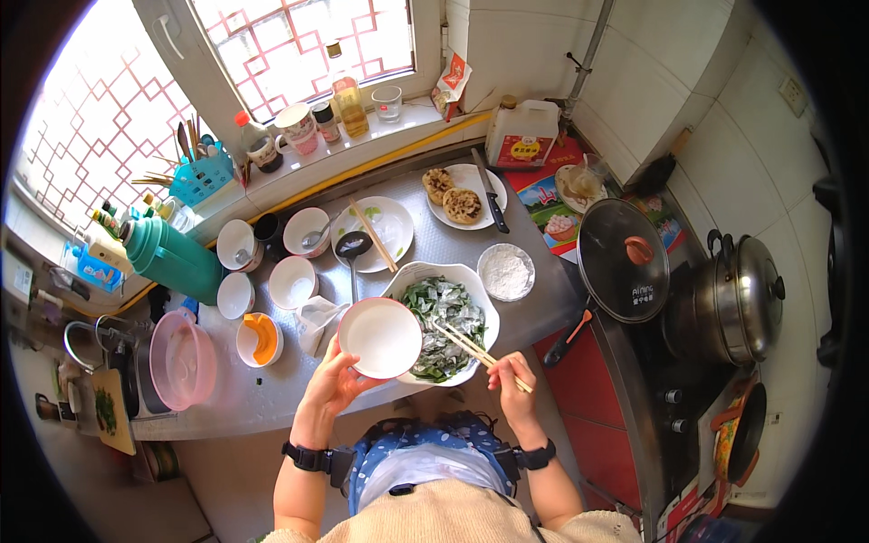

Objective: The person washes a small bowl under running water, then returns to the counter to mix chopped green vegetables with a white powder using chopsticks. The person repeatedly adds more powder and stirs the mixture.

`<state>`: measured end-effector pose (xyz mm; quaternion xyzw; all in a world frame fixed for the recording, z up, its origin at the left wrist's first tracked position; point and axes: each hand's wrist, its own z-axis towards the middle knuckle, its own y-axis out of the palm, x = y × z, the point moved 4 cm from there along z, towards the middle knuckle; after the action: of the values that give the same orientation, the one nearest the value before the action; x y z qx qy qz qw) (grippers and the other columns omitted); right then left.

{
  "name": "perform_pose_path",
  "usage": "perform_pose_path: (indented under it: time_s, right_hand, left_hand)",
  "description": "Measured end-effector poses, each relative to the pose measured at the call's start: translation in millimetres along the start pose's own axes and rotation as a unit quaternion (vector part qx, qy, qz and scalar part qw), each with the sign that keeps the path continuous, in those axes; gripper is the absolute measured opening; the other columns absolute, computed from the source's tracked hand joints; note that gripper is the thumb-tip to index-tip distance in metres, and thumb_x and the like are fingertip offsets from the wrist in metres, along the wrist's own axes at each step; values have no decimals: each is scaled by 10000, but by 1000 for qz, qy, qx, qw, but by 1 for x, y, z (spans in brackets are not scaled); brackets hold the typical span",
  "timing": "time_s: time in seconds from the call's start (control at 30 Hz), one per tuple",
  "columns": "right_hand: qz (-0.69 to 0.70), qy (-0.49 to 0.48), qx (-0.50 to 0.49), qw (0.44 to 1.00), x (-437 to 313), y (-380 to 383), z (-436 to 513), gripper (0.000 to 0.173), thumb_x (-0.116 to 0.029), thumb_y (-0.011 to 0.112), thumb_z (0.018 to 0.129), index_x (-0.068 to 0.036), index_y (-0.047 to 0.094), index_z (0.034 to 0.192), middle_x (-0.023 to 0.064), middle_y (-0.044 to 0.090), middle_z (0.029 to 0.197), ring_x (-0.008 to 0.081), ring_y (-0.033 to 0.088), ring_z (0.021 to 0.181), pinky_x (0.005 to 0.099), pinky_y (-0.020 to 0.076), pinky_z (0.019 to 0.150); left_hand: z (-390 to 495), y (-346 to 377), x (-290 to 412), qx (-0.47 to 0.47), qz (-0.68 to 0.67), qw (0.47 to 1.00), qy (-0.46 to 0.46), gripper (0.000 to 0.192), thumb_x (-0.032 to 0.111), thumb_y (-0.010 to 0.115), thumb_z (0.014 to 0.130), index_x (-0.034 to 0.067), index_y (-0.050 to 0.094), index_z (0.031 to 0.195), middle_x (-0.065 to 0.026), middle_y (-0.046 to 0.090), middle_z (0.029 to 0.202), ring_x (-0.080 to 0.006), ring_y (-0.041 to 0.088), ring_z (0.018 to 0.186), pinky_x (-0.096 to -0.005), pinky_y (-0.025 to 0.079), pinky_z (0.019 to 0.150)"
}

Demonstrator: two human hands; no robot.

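My left hand (337, 377) grips a white bowl with a red rim (380, 338), its pale inside facing up at me. That bowl overlaps the left edge of a large white scalloped bowl (489, 305). Chopped green leaves (441, 298) dusted with white powder fill the large bowl. A pair of wooden chopsticks (475, 347) is held in my right hand (514, 383), their tips among the leaves. Behind the large bowl, to the right, a small bowl of white powder (506, 271) stands on the counter.
A black ladle (354, 246) and chopsticks rest at a white plate (400, 227). Behind lies a knife (490, 192) beside browned flatbreads (463, 205). Pumpkin pieces (261, 337) fill a bowl at left, near a pink basin (182, 360). A lidded pan (623, 261) and steel pot (726, 302) occupy the right.
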<state>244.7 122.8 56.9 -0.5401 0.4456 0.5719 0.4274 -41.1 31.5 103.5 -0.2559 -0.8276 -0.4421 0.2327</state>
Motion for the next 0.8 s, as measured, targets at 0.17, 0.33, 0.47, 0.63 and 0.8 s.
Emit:
perform_pose_path:
  time_s: [0.17,0.33,0.47,0.63,0.8]
  right_hand:
    - [17,5,1,1000,-21,-20,-19,324,-202,500,1034,43,626,864,61,541,892,120,613,709,251,545,663]
    - [3,8,13,1000,-24,-28,-26,374,-270,465,1045,28,601,866,53,530,886,138,623,734,289,579,660]
    - [2,12,14,1000,-23,-32,-30,376,-275,466,1045,28,601,868,58,534,885,144,625,723,293,572,658]
    - [9,18,23,1000,-23,-33,-35,364,-247,474,1043,36,611,858,64,543,884,142,622,705,276,553,659]
    - [15,20,18,1000,-26,-31,-36,327,-203,490,1038,43,630,875,57,556,877,125,617,706,249,522,667]
  left_hand:
    - [7,3,4,43,39,998,-14,723,-14,511,854,204,271,1500,-146,375,1455,-395,486,1265,-612,513,935]
    - [16,11,8,48,71,996,-25,729,-11,523,856,216,269,1501,-140,384,1452,-380,486,1258,-613,505,940]
    - [25,17,6,55,86,994,-28,744,-11,533,858,223,256,1508,-138,391,1451,-369,482,1264,-625,495,939]
    - [31,15,3,58,107,992,-31,758,-15,537,860,229,243,1515,-138,408,1441,-349,484,1268,-642,490,927]
    - [27,10,5,64,111,992,-19,782,-23,557,848,227,239,1518,-136,465,1396,-318,504,1255,-624,508,907]
